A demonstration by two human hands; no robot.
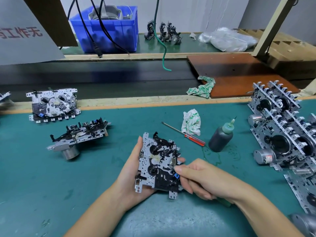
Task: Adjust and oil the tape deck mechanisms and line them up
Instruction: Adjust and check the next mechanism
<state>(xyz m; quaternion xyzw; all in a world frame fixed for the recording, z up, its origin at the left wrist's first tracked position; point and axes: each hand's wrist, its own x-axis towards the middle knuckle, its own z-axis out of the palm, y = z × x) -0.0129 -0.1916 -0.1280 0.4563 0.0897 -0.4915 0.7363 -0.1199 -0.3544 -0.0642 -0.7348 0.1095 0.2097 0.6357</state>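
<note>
Three loose decks are showing, plus a stack too dense to count; two rags, one screwdriver, one bottle, one crate.

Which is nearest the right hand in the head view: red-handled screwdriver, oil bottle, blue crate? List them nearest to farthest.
Measured from the right hand:
1. Red-handled screwdriver, lying on the mat just beyond the hand.
2. Oil bottle, standing right of the screwdriver's handle; nearly as close, so ranks 1 and 2 are hard to separate.
3. Blue crate, far back on the rear bench, left.
</note>
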